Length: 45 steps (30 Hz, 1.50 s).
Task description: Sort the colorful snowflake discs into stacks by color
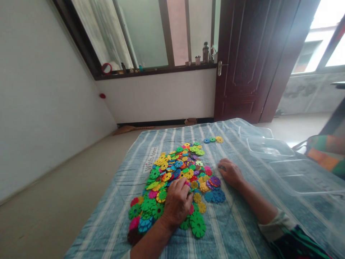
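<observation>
A heap of notched plastic discs [161,180] in many colours lies spread over the striped cloth. My left hand [178,199] rests on the heap's near right part, fingers curled down and closed on a notched disc that they mostly hide. To the right of the heap, my right hand [229,172] lies on the cloth with bent fingers drawn together; what they hold, if anything, is hidden. A dark spot shows at its fingers. Blue discs [215,196] and purple discs [215,181] lie in small groups between the two hands. Nearest me is a stack of green discs [198,225].
Three discs [212,140] sit in a row toward the far edge of the cloth [115,201]. Transparent plastic containers [269,148] stand along the right side. Beyond are a brown door [242,64] and a window ledge [161,72] with small items and a flask [206,53].
</observation>
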{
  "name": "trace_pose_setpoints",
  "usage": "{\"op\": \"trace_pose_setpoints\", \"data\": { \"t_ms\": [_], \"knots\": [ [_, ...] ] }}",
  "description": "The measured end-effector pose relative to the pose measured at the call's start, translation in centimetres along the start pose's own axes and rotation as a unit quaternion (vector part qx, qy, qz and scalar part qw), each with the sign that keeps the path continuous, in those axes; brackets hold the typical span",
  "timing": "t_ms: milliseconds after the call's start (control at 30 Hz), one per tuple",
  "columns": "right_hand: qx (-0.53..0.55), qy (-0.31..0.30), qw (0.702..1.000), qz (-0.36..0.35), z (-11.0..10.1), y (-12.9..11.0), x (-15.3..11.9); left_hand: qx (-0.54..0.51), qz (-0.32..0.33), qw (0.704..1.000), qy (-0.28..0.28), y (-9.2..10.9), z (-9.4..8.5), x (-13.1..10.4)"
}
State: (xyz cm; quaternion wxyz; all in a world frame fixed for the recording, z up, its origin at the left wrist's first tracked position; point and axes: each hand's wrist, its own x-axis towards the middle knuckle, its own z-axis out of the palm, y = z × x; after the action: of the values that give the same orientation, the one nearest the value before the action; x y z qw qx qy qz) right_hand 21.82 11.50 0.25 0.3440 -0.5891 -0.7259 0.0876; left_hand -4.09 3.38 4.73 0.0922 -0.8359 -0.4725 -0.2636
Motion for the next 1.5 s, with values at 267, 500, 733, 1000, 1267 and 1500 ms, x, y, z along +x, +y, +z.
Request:
{"op": "trace_pose_setpoints", "data": {
  "t_ms": [267,500,733,1000,1267,1500],
  "knots": [
    [0.002,0.009,1.0,-0.005,-0.1,-0.18,-0.02,-0.002,0.008,1.0,0.001,-0.17,0.16,0.09],
    [-0.013,-0.011,1.0,-0.003,-0.24,-0.09,0.1,-0.012,0.008,1.0,-0.001,-0.2,0.23,0.15],
    [0.0,0.008,1.0,-0.011,-0.2,-0.1,-0.03,-0.014,0.007,1.0,-0.013,-0.11,0.1,0.22],
    [0.005,0.014,1.0,-0.01,-0.29,-0.24,-0.1,-0.017,0.011,1.0,0.001,-0.14,0.17,0.23],
    [-0.011,0.003,1.0,0.001,-0.6,-0.69,-0.09,-0.01,0.013,1.0,-0.006,-0.2,0.16,0.3],
    [-0.009,-0.001,1.0,-0.015,-0.51,-0.67,-0.12,-0.013,0.013,1.0,-0.001,-0.29,0.31,0.14]
  ]
}}
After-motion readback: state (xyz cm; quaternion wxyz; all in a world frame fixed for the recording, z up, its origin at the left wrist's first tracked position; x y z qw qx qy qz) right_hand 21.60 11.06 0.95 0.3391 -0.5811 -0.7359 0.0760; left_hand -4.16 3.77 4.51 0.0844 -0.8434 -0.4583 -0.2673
